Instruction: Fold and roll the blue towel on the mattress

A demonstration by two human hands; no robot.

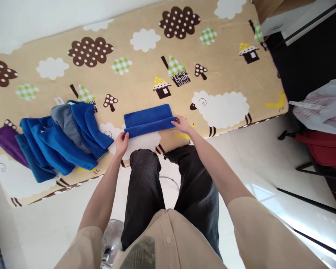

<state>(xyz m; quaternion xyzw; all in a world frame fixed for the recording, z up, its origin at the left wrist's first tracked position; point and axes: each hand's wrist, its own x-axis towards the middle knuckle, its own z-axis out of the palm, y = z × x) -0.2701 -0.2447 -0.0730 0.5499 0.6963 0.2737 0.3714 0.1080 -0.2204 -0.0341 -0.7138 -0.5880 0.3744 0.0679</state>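
A blue towel (148, 116) lies on the patterned bed in front of me, its near edge folded over into a strip. My left hand (122, 143) pinches the near left corner of that strip. At the strip's right end, my right hand (182, 124) grips the cloth between thumb and fingers. Further left, several folded cloths overlap in a row: a purple cloth (11, 145) at the far end, blue cloths (56, 145) in the middle, and a grey cloth (68, 125) among them.
The bed (140, 82) has a beige cover printed with sheep, clouds and houses. On the right, a white plastic bag (322, 108) rests above a red bag (324, 149), near black metal bars. A round metal stool base (112, 239) stands on the floor below my left arm.
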